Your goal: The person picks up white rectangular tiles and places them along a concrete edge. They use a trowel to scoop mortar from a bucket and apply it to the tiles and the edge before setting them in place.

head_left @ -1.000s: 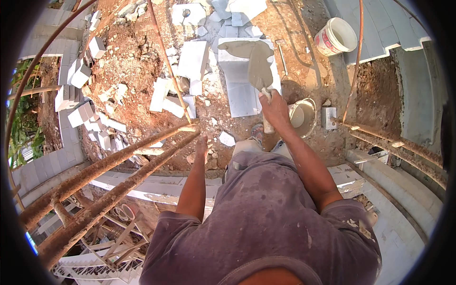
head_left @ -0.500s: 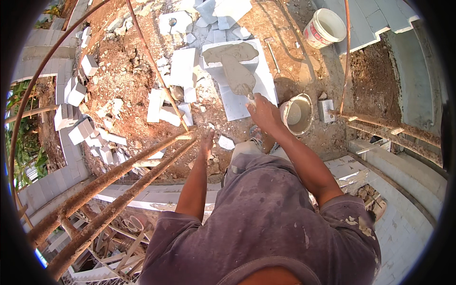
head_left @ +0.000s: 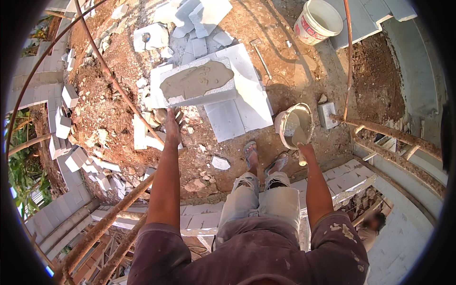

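My right hand (head_left: 307,151) is closed round the handle of a trowel (head_left: 299,136), its blade dipped into a bucket (head_left: 283,124) of grey mortar. A pale block (head_left: 223,97) lies ahead on white slabs (head_left: 251,110), with a thick layer of wet mortar (head_left: 197,78) spread over its top. My left hand (head_left: 173,127) is stretched out by the block's near left edge, fingers apart and nothing visible in them. Whether the fingertips touch the block I cannot tell.
A larger white bucket (head_left: 317,23) stands far right, with a hammer-like tool (head_left: 261,59) on the ground left of it. Scaffold poles (head_left: 116,213) cross at lower left and right (head_left: 399,137). Broken blocks (head_left: 76,159) lie left. Another person (head_left: 370,228) shows at lower right.
The trowel has gone from the mortar on the block down to the bucket in my right hand. My left hand has reached forward to the block. The view has shifted.
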The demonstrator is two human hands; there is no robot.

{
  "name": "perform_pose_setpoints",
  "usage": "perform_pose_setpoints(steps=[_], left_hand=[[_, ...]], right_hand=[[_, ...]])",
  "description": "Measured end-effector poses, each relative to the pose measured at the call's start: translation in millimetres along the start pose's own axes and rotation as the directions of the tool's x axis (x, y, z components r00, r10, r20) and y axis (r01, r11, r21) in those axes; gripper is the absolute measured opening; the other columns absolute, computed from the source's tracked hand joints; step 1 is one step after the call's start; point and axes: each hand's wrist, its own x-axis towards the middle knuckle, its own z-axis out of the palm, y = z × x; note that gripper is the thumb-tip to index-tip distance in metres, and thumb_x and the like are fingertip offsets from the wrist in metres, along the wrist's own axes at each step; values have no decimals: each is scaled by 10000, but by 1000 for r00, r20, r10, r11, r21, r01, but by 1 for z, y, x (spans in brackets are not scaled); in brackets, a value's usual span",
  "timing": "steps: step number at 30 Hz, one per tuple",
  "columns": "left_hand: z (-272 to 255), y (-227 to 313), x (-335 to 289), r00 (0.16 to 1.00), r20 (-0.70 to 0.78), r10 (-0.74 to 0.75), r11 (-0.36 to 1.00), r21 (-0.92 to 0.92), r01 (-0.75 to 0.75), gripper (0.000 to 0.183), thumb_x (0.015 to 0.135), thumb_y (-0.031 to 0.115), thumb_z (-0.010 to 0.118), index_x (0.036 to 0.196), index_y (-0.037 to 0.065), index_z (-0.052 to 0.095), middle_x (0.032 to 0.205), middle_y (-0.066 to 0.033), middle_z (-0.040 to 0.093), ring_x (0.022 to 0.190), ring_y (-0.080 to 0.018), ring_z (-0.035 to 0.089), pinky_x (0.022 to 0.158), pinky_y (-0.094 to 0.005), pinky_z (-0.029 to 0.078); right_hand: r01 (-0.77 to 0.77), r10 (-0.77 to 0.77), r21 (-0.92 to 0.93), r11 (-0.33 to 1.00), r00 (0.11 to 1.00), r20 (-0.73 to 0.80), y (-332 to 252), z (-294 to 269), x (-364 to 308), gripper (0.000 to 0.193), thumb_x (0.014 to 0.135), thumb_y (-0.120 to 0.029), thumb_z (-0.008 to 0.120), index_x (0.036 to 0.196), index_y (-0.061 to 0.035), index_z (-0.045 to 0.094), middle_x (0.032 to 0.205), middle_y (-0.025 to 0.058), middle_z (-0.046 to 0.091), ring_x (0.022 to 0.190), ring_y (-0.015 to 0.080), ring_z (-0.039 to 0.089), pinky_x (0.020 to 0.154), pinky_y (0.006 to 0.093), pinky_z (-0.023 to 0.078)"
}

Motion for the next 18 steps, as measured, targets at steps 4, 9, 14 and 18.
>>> perform_pose_setpoints(steps=[4,9,14,18], left_hand=[[16,-19,54,997,-50,55,990,-129,-61,650,1056,548,334,1555,137,276,1604,-79,318,1431,-291,379,1163,-515,297],[-28,-103,163,995,2,95,944,-317,-90,442,1035,442,488,1383,170,512,1367,-18,584,1255,-200,548,1075,-421,446],[-97,-148,280,895,265,358,888,200,-414,493,1053,399,404,1456,123,466,1476,-82,510,1371,-259,447,1190,-405,306],[-93,-167,275,844,420,332,115,871,-478,482,1048,367,415,1428,83,498,1469,-98,520,1345,-253,473,1172,-387,334]], right_hand=[[202,-240,-332,922,968,-78,-41,26,62,734,793,-412,730,1363,8,537,1279,260,635,1204,397,611,1007,483,479],[818,-791,-121,562,574,209,-236,68,30,1200,704,-434,869,1596,-92,143,1559,233,367,1435,402,367,1171,471,347],[984,-970,-150,91,122,212,-339,119,47,1342,640,-399,906,1588,-56,19,1617,236,169,1505,363,208,1235,429,277],[939,-931,131,317,282,230,-338,143,41,1265,676,-286,872,1576,-77,9,1539,246,265,1396,392,392,1161,439,369]])
